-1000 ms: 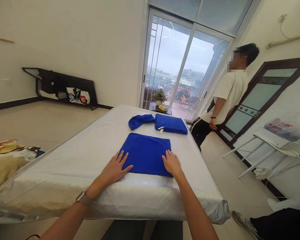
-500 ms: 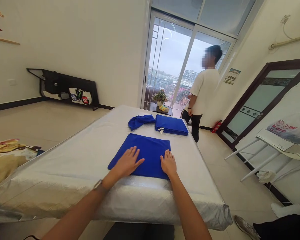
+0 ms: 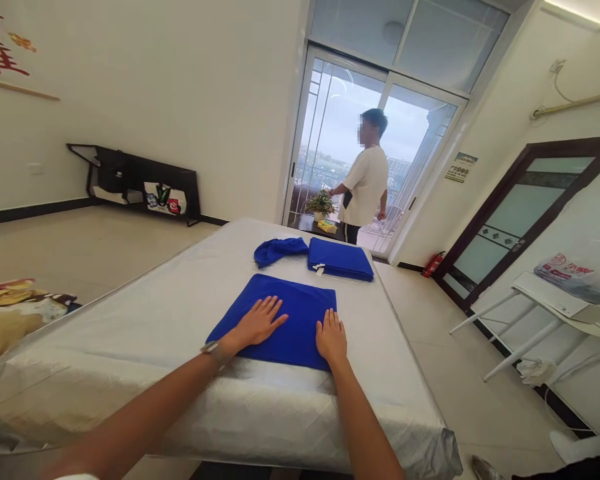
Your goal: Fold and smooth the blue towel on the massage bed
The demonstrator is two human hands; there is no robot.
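Observation:
A folded blue cloth (image 3: 293, 313) lies flat on the plastic-wrapped white mattress (image 3: 180, 320) in front of me. My left hand (image 3: 257, 323) rests palm down on the cloth's near left part, fingers spread. On the cloth's near right corner my right hand (image 3: 331, 338) also lies flat with fingers stretched out. Further back sit a neat stack of folded blue cloths (image 3: 340, 259) and, left of it, a crumpled blue cloth (image 3: 277, 250).
A person in a white shirt (image 3: 365, 180) stands at the glass balcony door beyond the mattress. A potted plant (image 3: 321, 203) stands on a small dark table there. A white folding table (image 3: 555, 303) is at the right, bedding (image 3: 10, 320) at the left.
My left hand slid from the cloth's left edge onto the cloth. The person walked from the right side of the room to the balcony door.

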